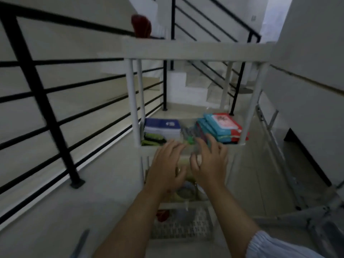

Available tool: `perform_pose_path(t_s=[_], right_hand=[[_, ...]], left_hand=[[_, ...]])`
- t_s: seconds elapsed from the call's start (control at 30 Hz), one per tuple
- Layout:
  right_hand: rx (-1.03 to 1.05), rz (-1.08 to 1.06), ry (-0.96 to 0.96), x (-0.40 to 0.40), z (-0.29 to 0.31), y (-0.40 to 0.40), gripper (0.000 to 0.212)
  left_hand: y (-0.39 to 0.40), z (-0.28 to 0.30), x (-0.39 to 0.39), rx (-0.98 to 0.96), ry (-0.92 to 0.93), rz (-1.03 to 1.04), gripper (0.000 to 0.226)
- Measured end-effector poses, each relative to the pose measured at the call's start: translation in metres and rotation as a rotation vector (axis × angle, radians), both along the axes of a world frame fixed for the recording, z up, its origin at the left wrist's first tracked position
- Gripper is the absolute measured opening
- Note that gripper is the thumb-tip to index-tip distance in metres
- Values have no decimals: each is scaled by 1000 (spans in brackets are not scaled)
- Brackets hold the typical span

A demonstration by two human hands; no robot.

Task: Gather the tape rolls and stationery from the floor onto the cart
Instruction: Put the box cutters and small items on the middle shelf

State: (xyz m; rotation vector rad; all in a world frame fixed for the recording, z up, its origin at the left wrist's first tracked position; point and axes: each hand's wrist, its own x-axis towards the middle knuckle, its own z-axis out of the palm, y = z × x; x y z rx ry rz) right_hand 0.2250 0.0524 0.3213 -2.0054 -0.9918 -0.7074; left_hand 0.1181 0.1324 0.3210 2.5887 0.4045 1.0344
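Observation:
A white tiered cart [195, 51] stands in front of me. Its middle shelf [235, 145] carries a stack of blue books [162, 125], teal and red packs [221, 127], a green and black item [152, 139] and a clear box of colourful clips [189, 135]. My left hand [167, 164] hovers at the shelf's front edge with its fingers spread. My right hand [210, 161] is beside it, fingers curled at the clear box; blur hides whether it grips. The shelf below, behind my hands, holds what look like tape rolls [186, 192].
A black stair railing [37, 86] runs along the left, with stairs dropping behind the cart. A grey metal folding frame [279, 146] leans on the right. A red object [141, 26] sits on the cart's top. A grey item [81, 243] lies on the floor at lower left.

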Motion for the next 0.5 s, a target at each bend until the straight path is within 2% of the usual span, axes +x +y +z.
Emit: perform_pose_path(t_s=[0.1, 0.23, 0.5], right_hand=[[-12, 99, -19, -21, -17, -9, 43], [-52, 216, 17, -52, -54, -19, 39], [-324, 415, 157, -125, -129, -9, 35]], left_hand=[[-12, -26, -39, -104, -49, 92, 50], [-24, -83, -105, -175, 53, 249, 57], [-23, -161, -217, -374, 181, 496, 56]])
